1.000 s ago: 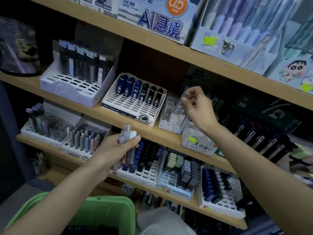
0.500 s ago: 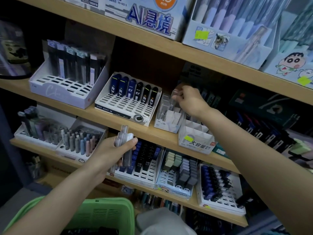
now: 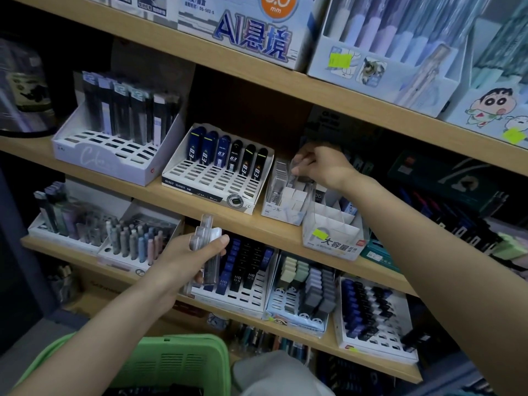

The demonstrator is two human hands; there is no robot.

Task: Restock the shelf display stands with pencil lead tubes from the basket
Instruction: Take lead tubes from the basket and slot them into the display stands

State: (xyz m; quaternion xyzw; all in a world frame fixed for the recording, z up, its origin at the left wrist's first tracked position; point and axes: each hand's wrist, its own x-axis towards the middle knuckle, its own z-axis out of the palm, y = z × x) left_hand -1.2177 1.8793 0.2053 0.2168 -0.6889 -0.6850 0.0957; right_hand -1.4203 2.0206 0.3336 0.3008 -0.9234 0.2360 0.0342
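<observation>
My left hand (image 3: 185, 260) grips a bundle of clear pencil lead tubes (image 3: 207, 247), held upright in front of the lower shelf. My right hand (image 3: 320, 165) reaches over a small white display stand (image 3: 285, 200) on the middle shelf and pinches one clear tube (image 3: 294, 170) at the stand's back compartments. Other clear tubes stand in that stand's left side. The green basket (image 3: 160, 364) sits at the bottom of the view, its contents dark and hard to make out.
Left of the white stand is a slotted stand (image 3: 217, 178) with blue and black lead cases. A white divided box (image 3: 331, 232) with a yellow sticker sits right of it. More stands fill the lower shelf. The upper shelf board (image 3: 285, 81) hangs close above my right hand.
My right hand has moved down and left from mid-air to the back of the white stand, carrying the clear tube. The left hand keeps its bundle in about the same place.
</observation>
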